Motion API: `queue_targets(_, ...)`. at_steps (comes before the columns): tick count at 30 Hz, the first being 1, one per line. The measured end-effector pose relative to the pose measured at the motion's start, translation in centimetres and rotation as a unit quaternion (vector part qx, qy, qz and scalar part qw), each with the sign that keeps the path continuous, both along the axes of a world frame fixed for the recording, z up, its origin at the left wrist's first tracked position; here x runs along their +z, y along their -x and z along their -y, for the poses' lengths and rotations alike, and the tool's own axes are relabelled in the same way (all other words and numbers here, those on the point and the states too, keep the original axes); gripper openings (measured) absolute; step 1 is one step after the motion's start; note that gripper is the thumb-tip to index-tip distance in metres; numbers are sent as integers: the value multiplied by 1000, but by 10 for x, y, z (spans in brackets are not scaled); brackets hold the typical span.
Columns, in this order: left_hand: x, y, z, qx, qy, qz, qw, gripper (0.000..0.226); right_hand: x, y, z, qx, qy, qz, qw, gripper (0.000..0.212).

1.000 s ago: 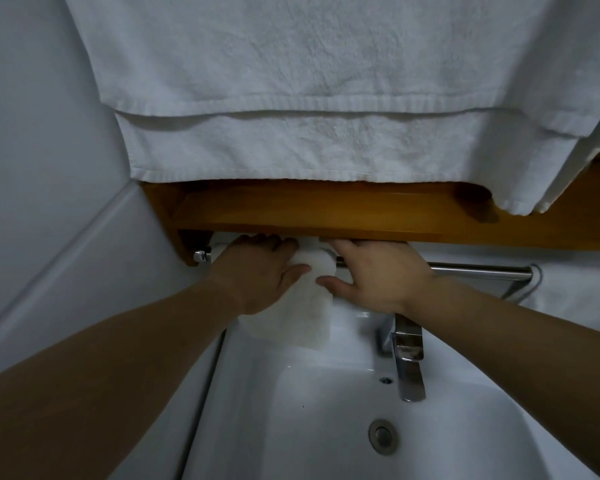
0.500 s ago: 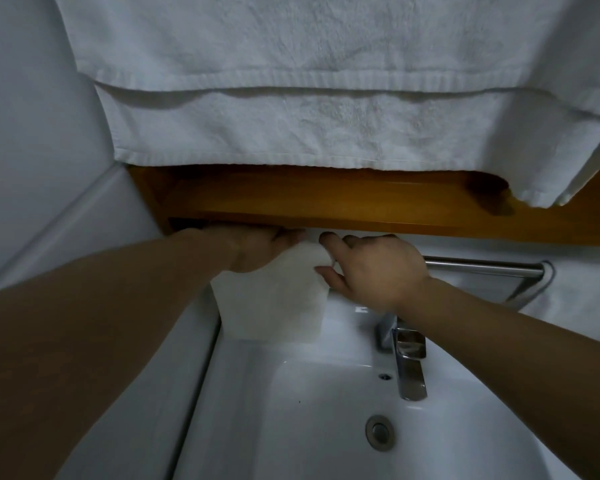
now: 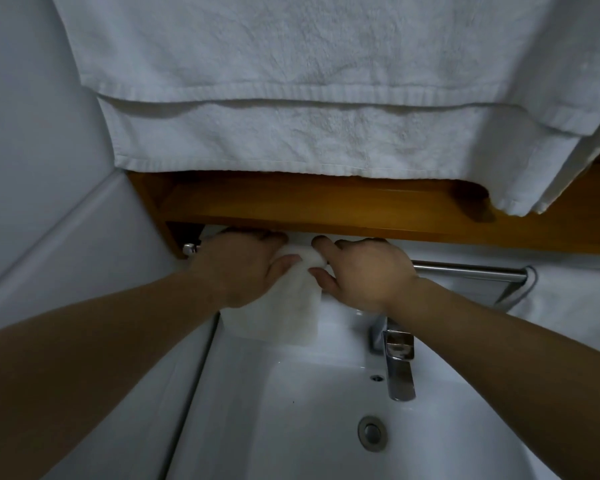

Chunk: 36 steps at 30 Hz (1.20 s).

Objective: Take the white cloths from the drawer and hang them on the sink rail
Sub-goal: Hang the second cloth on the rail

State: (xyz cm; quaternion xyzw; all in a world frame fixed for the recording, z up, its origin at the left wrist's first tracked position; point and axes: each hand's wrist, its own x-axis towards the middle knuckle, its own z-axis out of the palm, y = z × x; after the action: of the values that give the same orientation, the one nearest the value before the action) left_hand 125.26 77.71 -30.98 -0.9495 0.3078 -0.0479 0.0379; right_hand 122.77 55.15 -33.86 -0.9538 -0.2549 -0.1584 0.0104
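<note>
1. a white cloth [image 3: 284, 311] hangs over the left part of the sink rail [image 3: 465, 270], its lower edge above the sink [image 3: 312, 427].
2. the left hand [image 3: 243, 268] grips the cloth's upper left part, thumb pressed onto the fabric.
3. the right hand [image 3: 364, 271] pinches the cloth's upper right edge, its fingers curled around the fabric at the rail.
4. a wooden shelf [image 3: 326, 209] sits just above both hands, with a large white towel [image 3: 291, 98] draped over it.
5. the faucet [image 3: 397, 362] stands right of the cloth.
</note>
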Motion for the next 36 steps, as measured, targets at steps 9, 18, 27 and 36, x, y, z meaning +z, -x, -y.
queue_targets(9,-17,1,-14,-17,-2,52,999,62,20,-6,0,-27,-62,-202,977,39)
queue_targets(18,1,-23,-1,30,-15,-28,999,91,20,-3,5,17,-78,-173,982,62)
queue_targets(27,10,-44,17,122,28,-188,974,45,11,-5,4,21,-56,-121,991,42)
queue_targets(36,-22,5,-10,-50,38,89,994,56,13,-7,3,-1,-73,-149,986,40)
